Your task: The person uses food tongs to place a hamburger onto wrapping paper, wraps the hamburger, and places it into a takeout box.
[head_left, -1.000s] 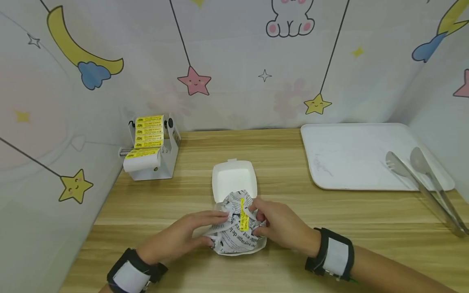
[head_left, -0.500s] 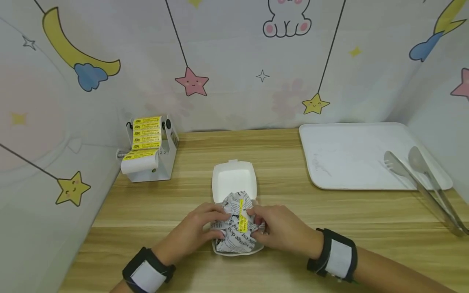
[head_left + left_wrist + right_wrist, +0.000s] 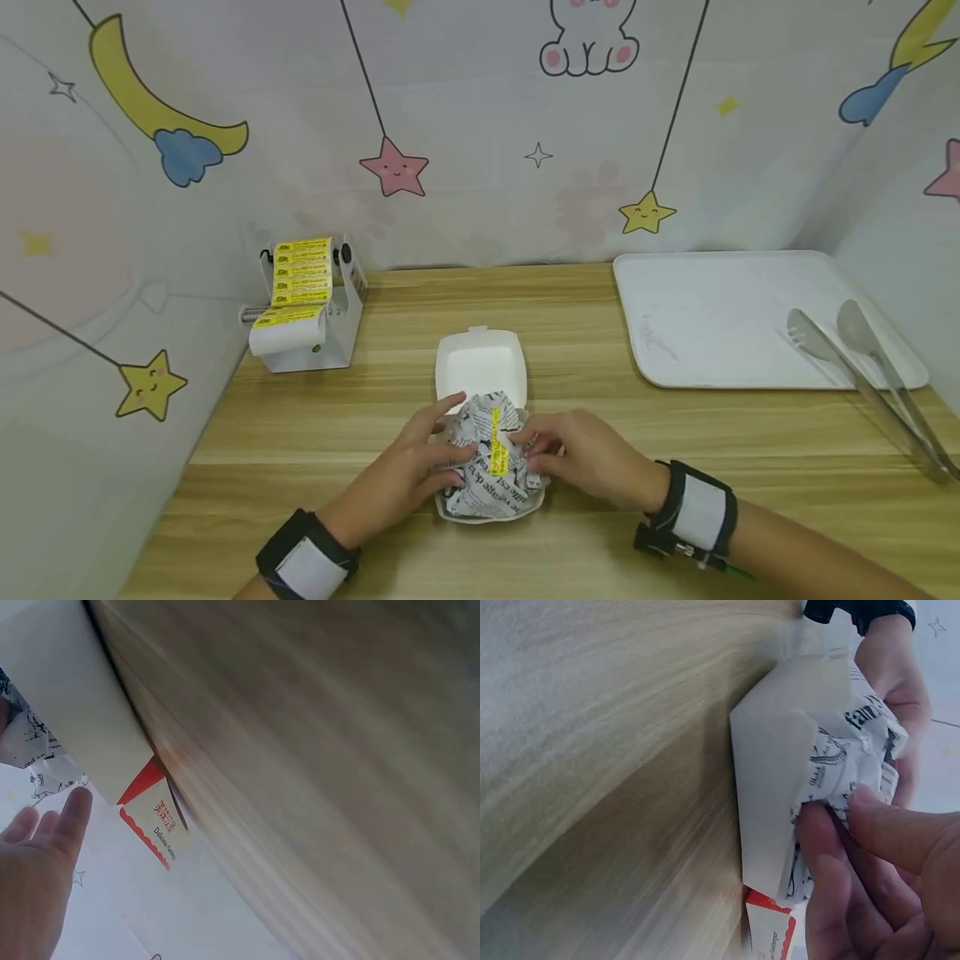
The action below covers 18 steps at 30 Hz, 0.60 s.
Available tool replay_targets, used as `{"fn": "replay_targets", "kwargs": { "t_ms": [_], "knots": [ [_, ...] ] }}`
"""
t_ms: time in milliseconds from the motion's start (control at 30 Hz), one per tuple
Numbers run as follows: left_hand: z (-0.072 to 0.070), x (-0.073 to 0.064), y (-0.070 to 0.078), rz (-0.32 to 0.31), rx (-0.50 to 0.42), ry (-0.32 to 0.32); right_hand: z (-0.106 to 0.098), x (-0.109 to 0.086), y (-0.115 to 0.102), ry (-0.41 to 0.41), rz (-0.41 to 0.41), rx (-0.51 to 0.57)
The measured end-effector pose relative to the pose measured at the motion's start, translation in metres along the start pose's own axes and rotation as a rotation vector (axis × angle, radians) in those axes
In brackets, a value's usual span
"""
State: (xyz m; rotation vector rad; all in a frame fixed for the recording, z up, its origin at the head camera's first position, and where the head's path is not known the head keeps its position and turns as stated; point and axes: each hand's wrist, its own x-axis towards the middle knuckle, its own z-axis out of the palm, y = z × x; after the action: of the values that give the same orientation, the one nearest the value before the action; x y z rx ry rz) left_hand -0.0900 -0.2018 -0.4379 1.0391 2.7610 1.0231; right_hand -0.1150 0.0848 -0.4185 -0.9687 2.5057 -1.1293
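Note:
A bundle wrapped in newsprint-patterned paper (image 3: 483, 492) sits in the base of an open white clamshell box (image 3: 480, 358), whose lid leans back behind it. A yellow label strip (image 3: 498, 457) runs down the top of the wrapping. My left hand (image 3: 416, 467) lies along the bundle's left side, fingers spread and fingertips against the paper; in the left wrist view its fingers (image 3: 79, 806) look extended. On the right side, my right hand (image 3: 585, 458) pinches a fold of the wrapping between thumb and fingers. The box wall (image 3: 769, 780) shows beneath that fold in the right wrist view.
A label dispenser (image 3: 322, 342) with a roll of yellow labels stands at the back left. At the back right is a white tray (image 3: 712, 317), with metal tongs (image 3: 892, 387) lying over its front edge. A printed curtain (image 3: 465, 225) hangs behind the wooden table (image 3: 570, 333).
My left hand has moved in further over the bundle's left side, and its index finger now reaches up towards the lid. My right hand stays at the right side, shifted slightly outward.

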Motion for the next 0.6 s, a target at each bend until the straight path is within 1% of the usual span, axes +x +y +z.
{"fn": "replay_targets", "kwargs": {
  "t_ms": [67, 167, 333, 400, 433, 533, 600],
  "knots": [
    [-0.001, 0.000, 0.000, -0.013, -0.022, -0.024, 0.005, 0.003, -0.001, 0.029, 0.009, -0.022],
    [-0.003, 0.002, 0.001, -0.017, -0.039, -0.059, 0.013, 0.005, -0.003, 0.072, 0.022, -0.100],
    [-0.005, 0.007, 0.004, 0.028, 0.012, -0.079, 0.019, 0.005, -0.003, 0.129, 0.058, -0.259],
    [-0.006, 0.009, 0.005, 0.039, 0.025, -0.086, 0.019, 0.006, -0.003, 0.114, 0.059, -0.283],
    [-0.006, 0.010, 0.005, 0.034, 0.030, -0.092, 0.019, 0.006, -0.003, 0.101, 0.054, -0.284],
    [-0.007, 0.012, 0.007, -0.007, 0.027, -0.121, 0.021, 0.007, -0.005, 0.041, 0.033, -0.293],
    [-0.008, 0.014, 0.008, -0.027, 0.024, -0.140, 0.022, 0.006, -0.008, 0.020, 0.020, -0.308]
  ]
}}
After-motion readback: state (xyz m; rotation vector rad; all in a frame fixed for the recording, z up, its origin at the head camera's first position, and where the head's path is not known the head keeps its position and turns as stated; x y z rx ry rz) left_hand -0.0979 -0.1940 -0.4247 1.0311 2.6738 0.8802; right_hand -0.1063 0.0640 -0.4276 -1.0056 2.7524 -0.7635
